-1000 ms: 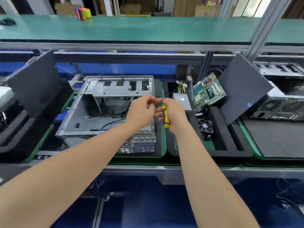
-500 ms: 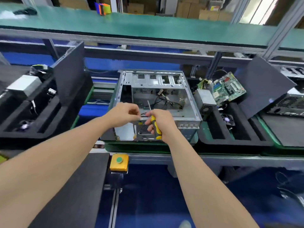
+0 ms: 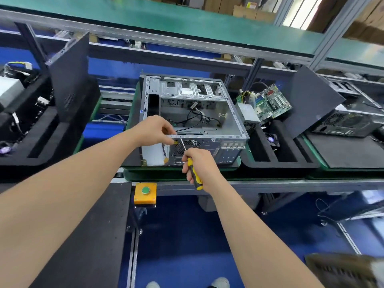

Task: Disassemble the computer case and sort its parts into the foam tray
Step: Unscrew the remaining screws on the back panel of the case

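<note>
Factory bench holds the open computer case. Left hand pinches its rear rim; right hand grips a yellow screwdriver.

Whether the left hand pinches anything is too small to tell

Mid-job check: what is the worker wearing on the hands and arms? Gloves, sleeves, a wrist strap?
Nothing that shows. The left hand and right hand are bare, with no gloves, and no rings can be made out. The left forearm and right forearm are uncovered right to the frame edge: no sleeves, watch, band or grounding strap in view.
</note>
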Action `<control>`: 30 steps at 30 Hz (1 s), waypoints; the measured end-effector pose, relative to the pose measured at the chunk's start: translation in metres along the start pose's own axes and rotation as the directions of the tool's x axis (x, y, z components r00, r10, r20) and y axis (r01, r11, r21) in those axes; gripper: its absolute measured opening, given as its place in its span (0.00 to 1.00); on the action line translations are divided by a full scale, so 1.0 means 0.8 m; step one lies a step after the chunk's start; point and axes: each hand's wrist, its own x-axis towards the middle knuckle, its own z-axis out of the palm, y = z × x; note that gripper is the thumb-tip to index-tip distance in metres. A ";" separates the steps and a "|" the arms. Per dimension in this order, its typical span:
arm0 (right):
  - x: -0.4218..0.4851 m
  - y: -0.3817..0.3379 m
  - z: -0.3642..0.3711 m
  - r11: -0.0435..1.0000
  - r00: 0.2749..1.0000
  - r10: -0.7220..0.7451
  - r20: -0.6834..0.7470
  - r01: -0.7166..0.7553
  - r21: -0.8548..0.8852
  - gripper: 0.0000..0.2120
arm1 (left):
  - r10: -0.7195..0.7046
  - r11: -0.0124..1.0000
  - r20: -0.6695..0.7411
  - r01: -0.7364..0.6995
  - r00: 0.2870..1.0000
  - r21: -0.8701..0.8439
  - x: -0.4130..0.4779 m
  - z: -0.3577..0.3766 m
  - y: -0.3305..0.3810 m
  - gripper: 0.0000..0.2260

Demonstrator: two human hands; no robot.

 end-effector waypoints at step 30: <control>0.004 0.014 0.010 1.000 1.000 -0.008 0.001 0.008 0.010 0.11 | 0.136 0.987 -0.078 -0.129 0.988 0.097 -0.001 0.013 -0.010 0.16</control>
